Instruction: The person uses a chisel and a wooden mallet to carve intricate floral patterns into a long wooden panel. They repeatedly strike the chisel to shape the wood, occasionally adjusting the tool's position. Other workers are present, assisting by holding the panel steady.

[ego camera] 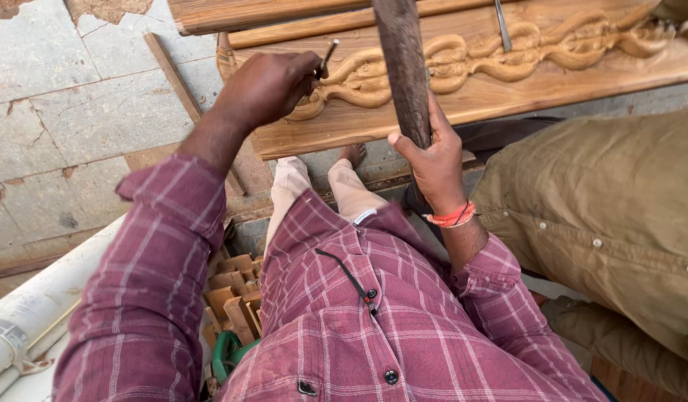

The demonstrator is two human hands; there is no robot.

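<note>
Here we grip a chisel (327,56) in our left hand (273,85), its tip apparently on the carved plank (507,82). Our right hand (433,160) is closed around an upright wooden mallet (403,67), just right of the chisel.

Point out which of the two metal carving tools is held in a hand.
The chisel at the left end of the carved plank, gripped in the left hand. The other metal tool lies loose on the carving farther right, untouched. The right hand holds a wooden mallet.
</note>
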